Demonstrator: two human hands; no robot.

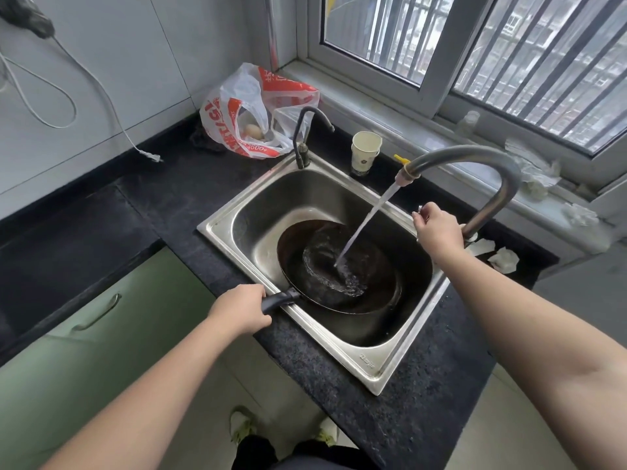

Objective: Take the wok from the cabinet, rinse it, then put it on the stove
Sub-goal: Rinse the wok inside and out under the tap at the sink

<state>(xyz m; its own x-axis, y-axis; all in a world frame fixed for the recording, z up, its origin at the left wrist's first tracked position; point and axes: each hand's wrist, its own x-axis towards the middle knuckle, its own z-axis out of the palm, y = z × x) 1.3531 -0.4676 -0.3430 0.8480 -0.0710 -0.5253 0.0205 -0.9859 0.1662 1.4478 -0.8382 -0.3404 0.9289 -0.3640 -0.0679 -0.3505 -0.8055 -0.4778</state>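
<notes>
Far left: white cable loops down the tiled wall, its plug lying on the black countertop. Green cabinet door below the counter edge, handle facing out.

Left hand at the sink's near-left rim, fingers curled round the wok handle; firm hold. Handle crosses over the steel rim; hand sits outside the basin, above the counter edge.

Wok inside the steel sink, tilted, dark inside, handle side raised toward the near-left rim. It fills much of the basin; a strip of bare sink wall shows on the left and far sides, less on the near-right. Water stream falls slantwise into the bowl and pools there.

Behind the sink: red-and-white plastic bag in the corner with an egg-like object visible inside; small dark gooseneck tap at the back-left rim; paper cup just beside the back rim.

Right: big grey faucet arches from the right counter over the basin. Right hand at its base by the right rim, fingers curled on a small lever, mostly hidden. Crumpled tissue just behind the faucet base.

Window with bars above the sill. Shoes on the tiled floor below
</notes>
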